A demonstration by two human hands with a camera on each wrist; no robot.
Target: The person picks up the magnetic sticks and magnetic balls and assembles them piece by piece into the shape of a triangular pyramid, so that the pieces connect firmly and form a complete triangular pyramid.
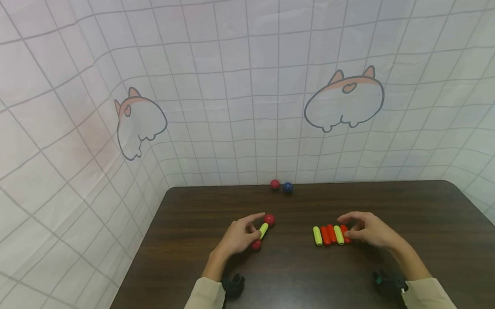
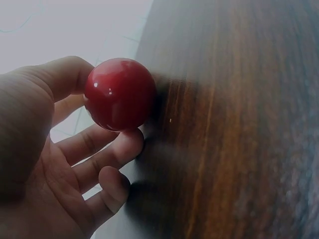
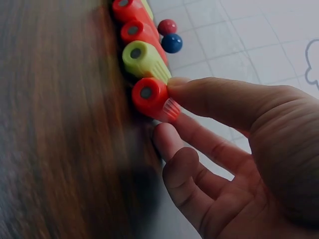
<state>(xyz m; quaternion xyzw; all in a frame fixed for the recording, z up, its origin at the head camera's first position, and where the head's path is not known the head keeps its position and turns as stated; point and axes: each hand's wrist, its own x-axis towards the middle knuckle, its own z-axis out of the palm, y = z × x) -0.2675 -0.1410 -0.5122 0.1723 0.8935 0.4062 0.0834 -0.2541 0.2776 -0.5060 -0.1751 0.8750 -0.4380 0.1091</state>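
In the head view my left hand (image 1: 239, 235) is around a yellow-green magnetic rod (image 1: 264, 229), thumb on one side and fingers on the other. A red ball (image 1: 269, 219) sits at the rod's far end, another red ball (image 1: 256, 245) at its near end. In the left wrist view a red ball (image 2: 119, 94) in front of the thumb hides the rod. My right hand (image 1: 369, 230) pinches the rightmost red magnetic rod (image 3: 149, 94) of a side-by-side row; its thumb also lies close to the neighbouring yellow-green rod (image 3: 144, 60).
Left of the right hand, the row continues with red rods (image 1: 331, 234) and a yellow-green rod (image 1: 317, 236) on the dark wooden table (image 1: 294, 281). A red ball (image 1: 275, 184) and a blue ball (image 1: 288, 187) lie at the back edge, before a white gridded curtain (image 1: 237, 104).
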